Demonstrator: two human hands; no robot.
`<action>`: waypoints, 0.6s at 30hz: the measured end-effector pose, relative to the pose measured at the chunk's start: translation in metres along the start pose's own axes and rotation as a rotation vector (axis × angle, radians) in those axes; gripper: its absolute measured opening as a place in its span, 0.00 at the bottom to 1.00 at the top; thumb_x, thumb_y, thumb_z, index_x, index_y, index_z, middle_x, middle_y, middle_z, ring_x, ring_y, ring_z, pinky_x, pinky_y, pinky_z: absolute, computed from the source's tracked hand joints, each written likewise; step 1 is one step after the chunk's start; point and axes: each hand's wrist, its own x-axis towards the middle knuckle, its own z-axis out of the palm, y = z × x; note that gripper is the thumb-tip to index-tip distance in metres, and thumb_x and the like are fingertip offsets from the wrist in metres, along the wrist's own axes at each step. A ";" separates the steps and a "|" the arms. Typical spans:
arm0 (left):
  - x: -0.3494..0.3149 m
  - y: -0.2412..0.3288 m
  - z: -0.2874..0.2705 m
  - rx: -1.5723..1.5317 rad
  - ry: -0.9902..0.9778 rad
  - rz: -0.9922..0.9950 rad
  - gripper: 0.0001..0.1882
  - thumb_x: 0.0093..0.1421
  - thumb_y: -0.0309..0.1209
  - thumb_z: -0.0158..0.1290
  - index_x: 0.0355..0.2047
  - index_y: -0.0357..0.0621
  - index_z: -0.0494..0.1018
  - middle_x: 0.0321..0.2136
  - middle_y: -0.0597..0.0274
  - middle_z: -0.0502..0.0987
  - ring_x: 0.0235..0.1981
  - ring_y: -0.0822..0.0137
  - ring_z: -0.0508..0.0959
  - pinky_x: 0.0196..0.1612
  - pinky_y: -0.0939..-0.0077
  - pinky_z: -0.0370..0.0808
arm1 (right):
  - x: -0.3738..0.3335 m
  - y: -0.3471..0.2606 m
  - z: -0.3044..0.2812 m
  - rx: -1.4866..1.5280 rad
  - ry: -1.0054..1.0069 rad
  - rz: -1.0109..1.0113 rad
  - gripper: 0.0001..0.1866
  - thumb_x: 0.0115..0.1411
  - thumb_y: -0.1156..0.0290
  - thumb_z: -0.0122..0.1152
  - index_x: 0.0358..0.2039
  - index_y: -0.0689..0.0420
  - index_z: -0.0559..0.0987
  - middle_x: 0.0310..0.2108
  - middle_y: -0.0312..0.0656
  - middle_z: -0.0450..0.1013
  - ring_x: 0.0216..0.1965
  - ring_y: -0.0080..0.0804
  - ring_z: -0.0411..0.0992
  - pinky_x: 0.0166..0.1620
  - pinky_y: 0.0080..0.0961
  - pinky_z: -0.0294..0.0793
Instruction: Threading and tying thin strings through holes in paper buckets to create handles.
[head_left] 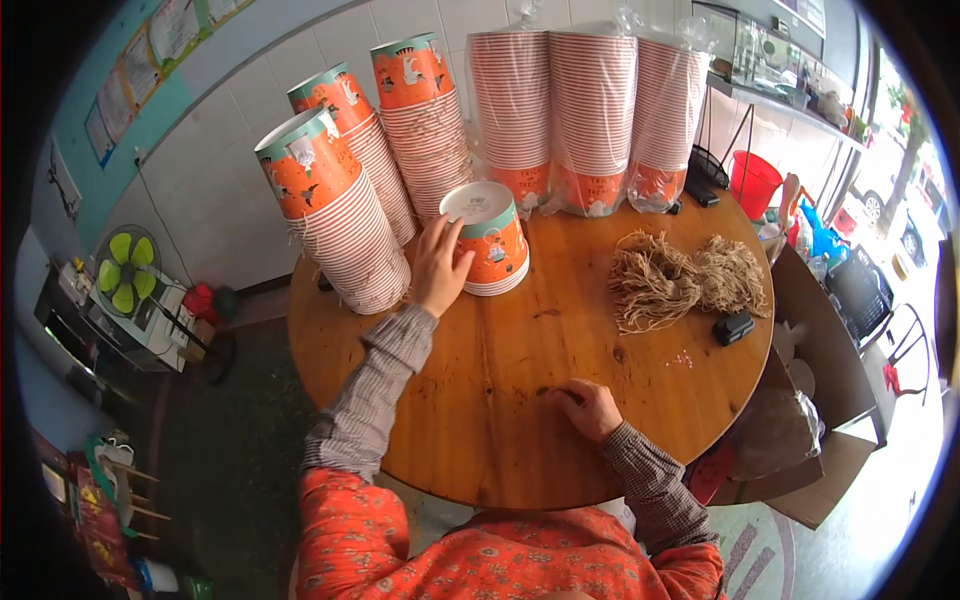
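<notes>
A short stack of upside-down orange paper cups [492,250] with teal bands and pale bases stands at the table's back middle. My left hand [440,268] lies against its left side, fingers spread and touching the cups. Close to the table's middle, my right hand [592,410] rests near the wood with its fingers curled together; whatever they might hold is hidden. Left of the short stack rise three tall stacks of similar cups, the nearest one [345,220] leaning, with bits of string at their rims. Two bundles of tan twine [655,280] lie to the right.
Three cup stacks in clear plastic bags [592,120] line the back of the round wooden table [500,400]. A small black device [733,328] sits near its right edge. Beyond are a red bucket [755,185], a cardboard box [830,380] and a green-bladed fan [128,270].
</notes>
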 end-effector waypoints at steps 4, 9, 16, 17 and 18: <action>0.013 -0.019 0.026 -0.020 0.079 -0.085 0.21 0.48 0.23 0.61 0.44 0.40 0.70 0.46 0.52 0.69 0.51 0.50 0.68 0.53 0.62 0.67 | 0.001 -0.004 0.007 0.004 0.036 -0.012 0.10 0.57 0.69 0.59 0.35 0.61 0.79 0.30 0.49 0.76 0.33 0.41 0.76 0.37 0.29 0.74; 0.015 -0.010 0.022 -0.158 0.021 -0.121 0.13 0.45 0.20 0.60 0.33 0.42 0.72 0.33 0.57 0.71 0.40 0.53 0.71 0.45 0.62 0.70 | 0.048 -0.023 -0.009 -0.120 0.190 -0.061 0.10 0.57 0.71 0.59 0.39 0.57 0.79 0.35 0.49 0.75 0.35 0.44 0.75 0.37 0.30 0.74; -0.001 0.043 0.000 -0.235 0.251 -0.018 0.11 0.51 0.19 0.56 0.36 0.40 0.72 0.33 0.56 0.71 0.40 0.53 0.72 0.43 0.63 0.71 | 0.171 -0.074 -0.007 -0.366 0.194 -0.334 0.22 0.56 0.69 0.58 0.53 0.50 0.71 0.57 0.43 0.64 0.46 0.49 0.72 0.43 0.40 0.75; -0.016 0.052 -0.002 -0.309 0.260 -0.105 0.10 0.55 0.19 0.53 0.38 0.39 0.71 0.35 0.55 0.72 0.40 0.53 0.74 0.43 0.65 0.72 | 0.177 -0.072 -0.004 -0.445 0.206 -0.350 0.19 0.57 0.67 0.57 0.49 0.50 0.72 0.53 0.42 0.66 0.45 0.48 0.72 0.42 0.40 0.75; -0.038 0.050 -0.002 -0.276 0.204 -0.126 0.09 0.56 0.20 0.52 0.38 0.39 0.71 0.36 0.55 0.73 0.40 0.53 0.74 0.42 0.66 0.72 | 0.181 -0.068 -0.002 -0.449 0.205 -0.347 0.19 0.57 0.67 0.57 0.49 0.50 0.72 0.53 0.42 0.66 0.45 0.48 0.72 0.42 0.40 0.75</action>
